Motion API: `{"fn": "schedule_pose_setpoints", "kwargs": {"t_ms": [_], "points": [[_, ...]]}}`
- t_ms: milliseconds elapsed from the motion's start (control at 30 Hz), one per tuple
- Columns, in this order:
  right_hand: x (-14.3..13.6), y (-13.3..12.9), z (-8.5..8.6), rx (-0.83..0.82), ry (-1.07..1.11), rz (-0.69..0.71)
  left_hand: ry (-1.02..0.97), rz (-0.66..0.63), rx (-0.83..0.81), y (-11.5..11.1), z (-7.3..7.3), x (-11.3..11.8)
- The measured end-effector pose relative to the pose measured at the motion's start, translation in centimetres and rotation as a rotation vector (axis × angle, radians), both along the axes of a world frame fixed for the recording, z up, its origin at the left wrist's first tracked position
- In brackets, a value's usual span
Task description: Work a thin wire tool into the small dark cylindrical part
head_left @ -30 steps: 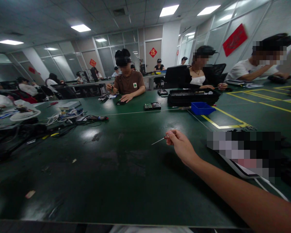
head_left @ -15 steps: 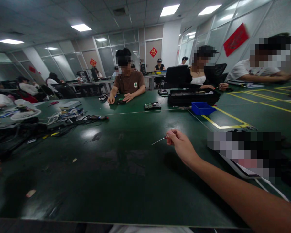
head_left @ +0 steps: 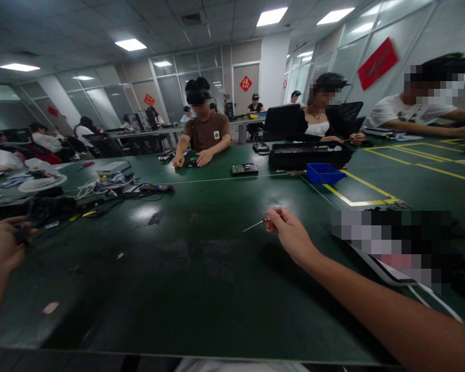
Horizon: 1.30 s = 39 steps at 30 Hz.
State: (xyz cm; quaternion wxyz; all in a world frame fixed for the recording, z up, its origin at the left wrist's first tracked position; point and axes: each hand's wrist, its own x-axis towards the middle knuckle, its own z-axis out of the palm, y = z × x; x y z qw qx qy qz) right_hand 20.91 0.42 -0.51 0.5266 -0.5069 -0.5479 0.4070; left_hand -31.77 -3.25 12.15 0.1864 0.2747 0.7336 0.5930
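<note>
Coming much further into view at the left edge than half a second ago, the left hand [head_left: 2, 245] is now showing its fingers and part of its forearm, while the right hand [head_left: 290, 232] is keeping its place. Across the table, a co-worker [head_left: 207, 132] is resting both hands on the top, one of them having come down since a second ago. The right thumb and fingers are pressing together, pinching the reddish handle of a screwdriver [head_left: 263, 220]. Its handle is lying inside this grip, and its thin shaft is sticking out beyond the fingertips, slanting left and downward over the table [head_left: 201, 320]; the bare tip is standing well apart from the other things. The left fingers are curling around a dark object [head_left: 22, 235], which is sitting between thumb and fingers, too blurred and covered to identify. That hand is hanging near the dark cables [head_left: 101, 206], with a paper scrap [head_left: 50, 308] lying nearer the table's front edge. Beyond the right hand, a blue bin [head_left: 325, 173] is standing just before a long black box [head_left: 310, 156], and a circuit board [head_left: 244, 169] is lying to the left of both.
</note>
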Motion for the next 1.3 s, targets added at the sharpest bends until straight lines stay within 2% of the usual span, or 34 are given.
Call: {"fn": "schedule_pose_setpoints", "kwargs": {"t_ms": [100, 167, 267, 400, 567, 700, 833, 967, 1200, 1300], "points": [[0.0, 0.0, 0.0, 0.003, -0.001, 0.005, 0.005, -0.006, 0.08, 1.9, -0.2, 1.6], [0.0, -0.1, 0.1, 0.001, 0.004, 0.011, -0.022, -0.098, 0.159, 3.1, -0.3, 4.4], [-0.1, -0.3, 0.4, -0.01, 0.025, 0.035, -0.087, -0.313, 0.194, 4.6, -0.9, 9.7], [-0.2, -0.5, 0.7, 0.009, 0.035, 0.095, -0.14, -0.647, 0.179, 5.6, -3.0, 16.8], [0.0, -0.6, 0.6, 0.032, -0.076, 0.146, -0.061, -0.903, 0.062, 5.9, -5.6, 25.2], [-0.1, -0.8, 0.6, 0.021, -0.11, 0.156, 0.083, -1.05, -0.025, 5.4, -7.5, 30.0], [-0.3, -0.9, 0.7, 0.011, -0.114, 0.146, 0.294, -1.177, -0.113, 4.5, -10.0, 31.8], [-0.4, -1.0, 0.9, 0.022, -0.062, 0.12, 0.508, -1.164, -0.099, 4.1, -11.8, 31.2], [-0.4, -1.3, 1.5, 0.07, 0.109, 0.095, 0.573, -1.162, 0.093, 4.9, -12.4, 29.8], [-0.4, -1.3, 1.5, 0.073, 0.112, 0.095, 0.55, -1.139, 0.105, 4.9, -12.5, 29.8]]}}
